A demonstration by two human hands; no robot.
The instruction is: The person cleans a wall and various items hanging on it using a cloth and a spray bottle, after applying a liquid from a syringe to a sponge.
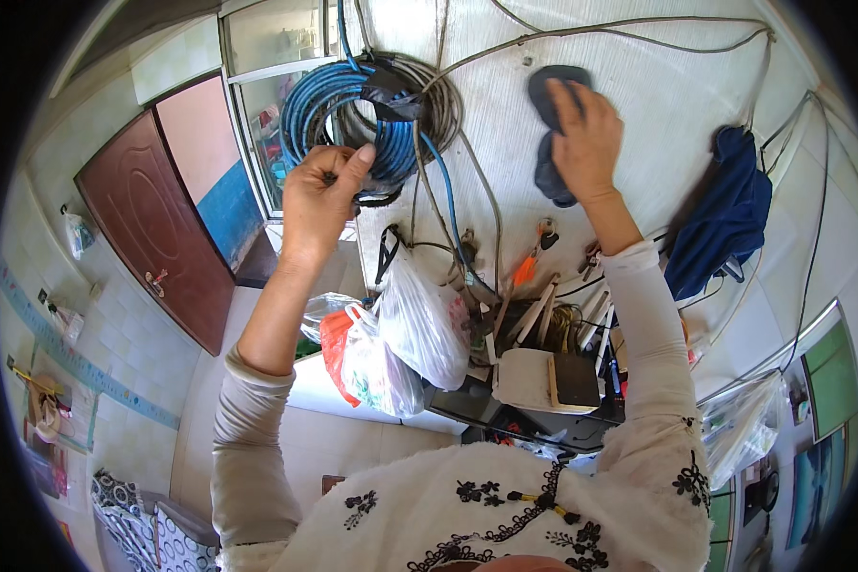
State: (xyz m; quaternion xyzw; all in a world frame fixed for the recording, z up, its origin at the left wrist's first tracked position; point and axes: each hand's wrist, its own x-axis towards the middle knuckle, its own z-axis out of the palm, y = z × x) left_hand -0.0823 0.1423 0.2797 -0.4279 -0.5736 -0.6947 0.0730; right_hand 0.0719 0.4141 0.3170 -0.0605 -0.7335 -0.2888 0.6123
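My right hand point(588, 146) presses a dark grey cloth point(559, 89) against a white wall panel point(500, 93); part of the cloth hangs below the fingers. My left hand point(322, 196) is raised with curled fingers, the thumb against the index finger. It overlaps the lower left of a hanging coil of blue cable point(304, 107). No object shows in its grasp, and contact with the coil is hard to judge. Grey-brown cable point(443, 93) is looped behind the blue one, with black wrapping point(393, 96) around both.
White plastic bags point(425, 314) hang below the coil. A cluttered shelf with a white box point(522, 379) stands beneath the wall. Dark blue cloth point(722, 214) hangs on the right. Loose cables point(615, 28) cross the wall top. A brown door point(157, 229) stands at left.
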